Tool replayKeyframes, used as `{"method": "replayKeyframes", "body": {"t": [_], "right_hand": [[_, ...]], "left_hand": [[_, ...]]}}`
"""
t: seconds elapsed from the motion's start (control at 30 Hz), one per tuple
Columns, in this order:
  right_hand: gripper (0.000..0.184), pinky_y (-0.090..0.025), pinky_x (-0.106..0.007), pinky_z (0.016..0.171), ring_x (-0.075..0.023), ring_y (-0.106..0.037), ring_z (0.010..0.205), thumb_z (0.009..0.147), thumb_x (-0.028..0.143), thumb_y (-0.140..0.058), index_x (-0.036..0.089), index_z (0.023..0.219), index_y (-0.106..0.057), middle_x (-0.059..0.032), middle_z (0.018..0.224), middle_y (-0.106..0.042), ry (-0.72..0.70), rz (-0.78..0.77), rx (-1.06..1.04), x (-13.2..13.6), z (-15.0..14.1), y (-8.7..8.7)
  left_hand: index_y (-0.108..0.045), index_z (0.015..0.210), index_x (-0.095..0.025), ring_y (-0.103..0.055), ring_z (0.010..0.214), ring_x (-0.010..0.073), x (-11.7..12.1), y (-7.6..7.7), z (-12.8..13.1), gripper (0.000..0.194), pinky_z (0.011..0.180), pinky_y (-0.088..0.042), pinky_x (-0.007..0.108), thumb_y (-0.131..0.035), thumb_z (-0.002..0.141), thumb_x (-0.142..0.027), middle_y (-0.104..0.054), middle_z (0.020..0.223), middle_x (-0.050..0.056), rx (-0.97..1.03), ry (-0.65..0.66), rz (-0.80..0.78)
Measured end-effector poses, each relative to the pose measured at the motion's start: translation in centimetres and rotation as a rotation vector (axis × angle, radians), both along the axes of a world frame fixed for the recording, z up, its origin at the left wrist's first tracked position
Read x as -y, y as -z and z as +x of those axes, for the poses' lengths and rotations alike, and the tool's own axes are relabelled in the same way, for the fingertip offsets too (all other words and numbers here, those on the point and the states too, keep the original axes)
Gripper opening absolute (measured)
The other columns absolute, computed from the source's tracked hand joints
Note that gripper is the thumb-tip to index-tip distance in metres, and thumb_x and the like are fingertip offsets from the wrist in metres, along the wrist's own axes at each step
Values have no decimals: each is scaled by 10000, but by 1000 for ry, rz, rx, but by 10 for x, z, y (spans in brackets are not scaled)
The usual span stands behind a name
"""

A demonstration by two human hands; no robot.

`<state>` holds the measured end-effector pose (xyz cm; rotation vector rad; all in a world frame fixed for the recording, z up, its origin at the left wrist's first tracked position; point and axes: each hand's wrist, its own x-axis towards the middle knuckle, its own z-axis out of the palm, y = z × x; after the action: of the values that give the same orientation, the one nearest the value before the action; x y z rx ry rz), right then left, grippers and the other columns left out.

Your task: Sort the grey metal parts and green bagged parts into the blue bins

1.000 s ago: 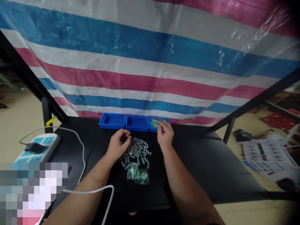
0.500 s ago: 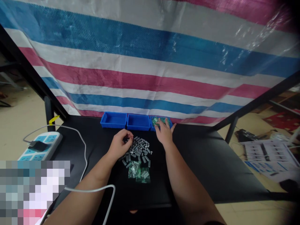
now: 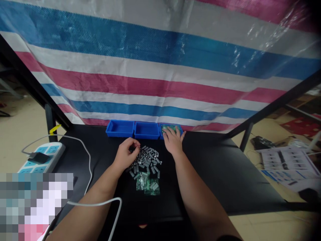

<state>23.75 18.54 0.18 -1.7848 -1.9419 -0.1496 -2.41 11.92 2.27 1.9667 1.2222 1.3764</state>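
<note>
My left hand (image 3: pixel 126 153) is closed in a pinch at the left edge of a heap of small grey metal cylinders (image 3: pixel 147 157); what its fingertips hold, if anything, is too small to make out. Over the right-hand blue bin (image 3: pixel 162 135) lies my right hand (image 3: pixel 173 140), fingers spread across the green-tinted plastic packets (image 3: pixel 167 128) inside. Part of that bin is hidden by the hand. Two more blue bins stand in a row to its left: the middle bin (image 3: pixel 146 136) and the left bin (image 3: pixel 120 134). Nearer me, two small clear green packets (image 3: pixel 151 188) with metal parts lie below the heap.
A white power strip (image 3: pixel 54 157) with a black plug (image 3: pixel 38 157) sits on the left of the black table (image 3: pixel 215 174). Its white cable (image 3: pixel 100 203) loops across my left forearm. Behind the bins hangs a striped sheet (image 3: pixel 150 83). Papers (image 3: pixel 288 164) lie beyond the table at right.
The view has shifted slightly. My right hand has settled a little lower over the right bin, its fingers still spread. My left hand keeps its pinch beside the heap.
</note>
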Motion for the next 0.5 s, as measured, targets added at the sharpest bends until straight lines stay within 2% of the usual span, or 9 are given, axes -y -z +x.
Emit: {"method": "replayKeyframes", "body": {"t": [0.13,0.23,0.3,0.37,0.43,0.5], "right_hand": [[344,38,-785,1122,-378,-152,1523,1025,376,-406,294,1277,-626,-31,1533,-482,-43,-26,-31,1,-1,-4],[369,-48,-748,1149,-373,-201,1509,1004,353,-450,246,1338,-565,-93,1559,-433,-102,55,-124,8,-1,-14],[374,-220,-615,1175,-328,-357,1435,981,341,-502,219,1329,-563,-130,1487,-499,-244,113,-211,20,-3,-24],[293,-415,-448,1058,-262,-560,1212,960,343,-557,221,1217,-626,-116,1253,-641,-489,55,-285,35,-7,-33],[182,-474,-362,884,-206,-629,916,931,372,-628,225,1023,-683,-52,948,-683,-716,-119,-293,53,-14,-41],[271,-454,-334,810,-181,-603,796,834,459,-756,225,956,-699,-10,817,-650,-873,-259,-258,68,-25,-46]], "left_hand": [[-642,858,-190,-605,789,155,0,0,0,76,751,-477,281,-594,847,-132,-636,834,23,1,-1,5],[-644,862,-189,-605,789,156,-1,0,0,73,750,-477,283,-597,846,-135,-637,836,24,3,-2,14],[-644,857,-189,-603,784,155,-1,0,-1,73,747,-475,284,-601,840,-133,-636,830,21,8,-9,22],[-642,852,-189,-602,782,155,-1,-2,-1,71,745,-474,284,-602,836,-132,-634,825,18,14,-19,27],[-639,848,-189,-601,782,155,0,-3,-1,73,743,-473,284,-599,835,-130,-632,821,16,18,-24,28],[-636,846,-190,-601,786,156,0,-3,-1,79,742,-472,283,-592,835,-126,-629,820,16,17,-24,26]]}}
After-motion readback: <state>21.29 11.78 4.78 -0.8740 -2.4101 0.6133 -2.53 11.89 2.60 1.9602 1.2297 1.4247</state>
